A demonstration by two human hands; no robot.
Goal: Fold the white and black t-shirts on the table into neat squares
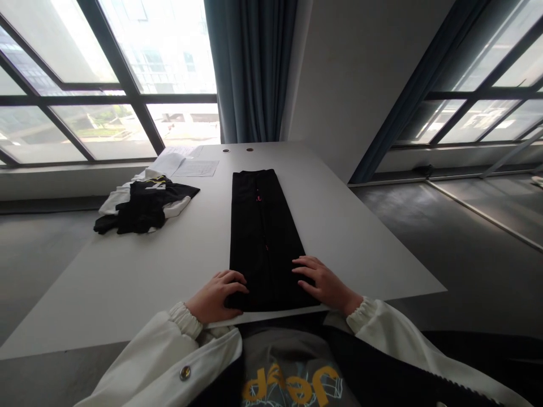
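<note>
A long, narrow folded black garment [265,237] lies flat on the white table, its near end close to the front edge. Down its middle runs a seam or opening with small pinkish-red marks; the exact kind of garment does not show. On its near left corner rests my left hand [218,295], fingers bent over the cloth and thumb apart from them. My right hand [324,282] lies across the near right edge with its fingers spread on the fabric. Neither hand visibly grips the cloth.
A loose pile of black and white clothing [146,206] sits at the table's left side. Behind it are paper sheets [197,168]. The white table [348,243] has two round holes near its far edge. Windows and a blue curtain [250,73] stand beyond.
</note>
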